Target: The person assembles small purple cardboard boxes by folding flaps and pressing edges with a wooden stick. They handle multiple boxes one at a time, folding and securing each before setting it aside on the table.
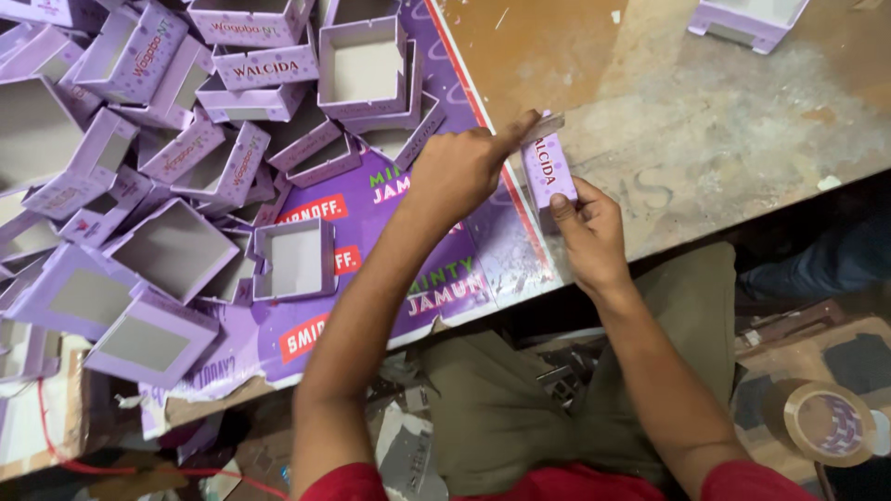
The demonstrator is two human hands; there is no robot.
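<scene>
Head view: my right hand (589,237) is pinching a small purple box piece (549,172) from below, grip closed on its lower end. My left hand (461,172) is pressing its forefinger on the piece's top edge, grip narrow. Piece is sitting over the counter (705,121) edge. Left of the grip, open purple boxes (167,139) are piling on a purple printed sheet (436,269).
</scene>
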